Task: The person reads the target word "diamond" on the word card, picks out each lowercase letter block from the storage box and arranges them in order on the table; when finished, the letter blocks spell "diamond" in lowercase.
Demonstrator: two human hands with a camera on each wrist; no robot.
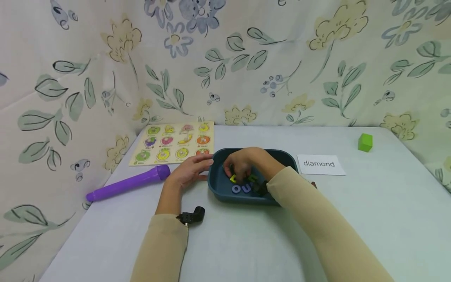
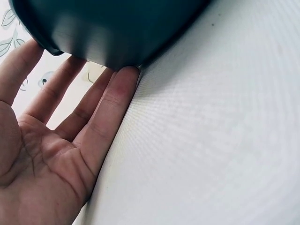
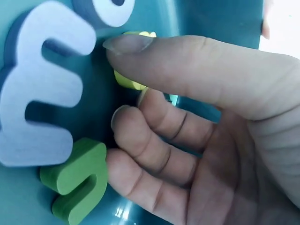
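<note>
The left hand (image 1: 189, 170), fingers straight, touched the tub (image 1: 239, 199). Inside the tub, the right hand (image 1: 247, 159) bent over letters (image 3: 42, 86), maybe picking; I couldn't tell its grip. Careful pinching seemed needed.

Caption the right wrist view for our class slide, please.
Right hand, fingers bent, among a lavender m-shaped letter, a green curved letter and a partly hidden yellow piece in a teal tray.

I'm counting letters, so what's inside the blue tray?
Visible inside the blue tray are a purple o, a purple m-shaped piece, a green n-shaped piece and part of a yellow piece. Anything beneath the right hand and sleeve is covered.
</note>
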